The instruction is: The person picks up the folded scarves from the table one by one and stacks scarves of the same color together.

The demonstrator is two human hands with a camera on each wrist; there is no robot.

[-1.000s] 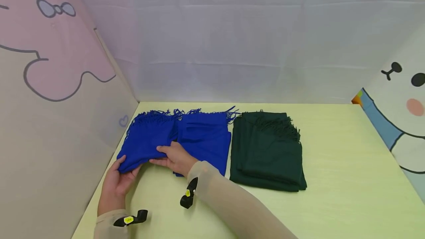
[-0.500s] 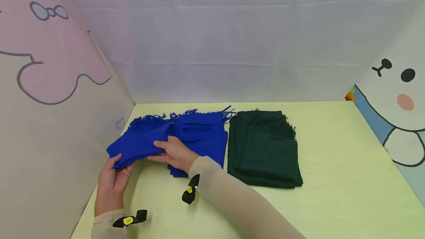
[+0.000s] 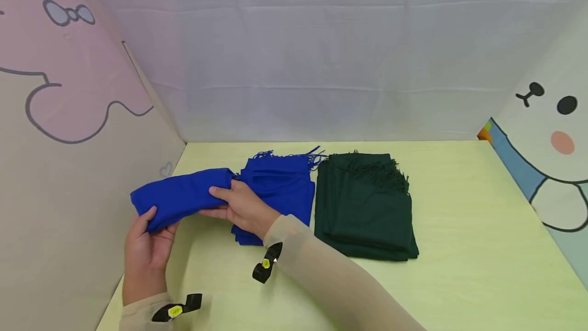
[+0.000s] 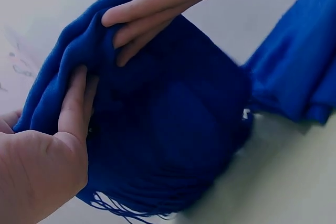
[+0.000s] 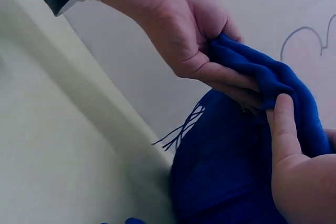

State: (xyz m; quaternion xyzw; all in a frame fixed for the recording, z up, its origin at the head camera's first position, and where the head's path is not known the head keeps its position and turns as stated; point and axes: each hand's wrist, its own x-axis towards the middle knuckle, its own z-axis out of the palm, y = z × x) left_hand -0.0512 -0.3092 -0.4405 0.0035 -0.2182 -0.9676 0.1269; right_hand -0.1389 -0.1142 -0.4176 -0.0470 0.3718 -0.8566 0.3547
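A folded blue fringed scarf (image 3: pixel 184 193) is held up by both hands above the left part of the table. My left hand (image 3: pixel 149 246) grips its near left corner, thumb on top and fingers beneath. My right hand (image 3: pixel 245 208) pinches the right end, its thumb over the cloth. In the left wrist view the underside of the scarf (image 4: pixel 178 114) hangs below the fingers, fringe at the bottom. The right wrist view shows the folded layers of the scarf (image 5: pixel 262 72) between both hands. Right beside the right hand lies another folded blue scarf (image 3: pixel 285 193).
A folded dark green fringed scarf (image 3: pixel 367 213) lies to the right of the blue one. The pale yellow table (image 3: pixel 468 229) meets a left wall (image 3: pixel 92 208) close to the left hand. A white curtain (image 3: pixel 298 65) stands along the back edge.
Both hands have raised the near edge of the blue scarf and tilted it up; its fringe has dropped out of head view. The left hand has shifted left. The other scarves stay put.
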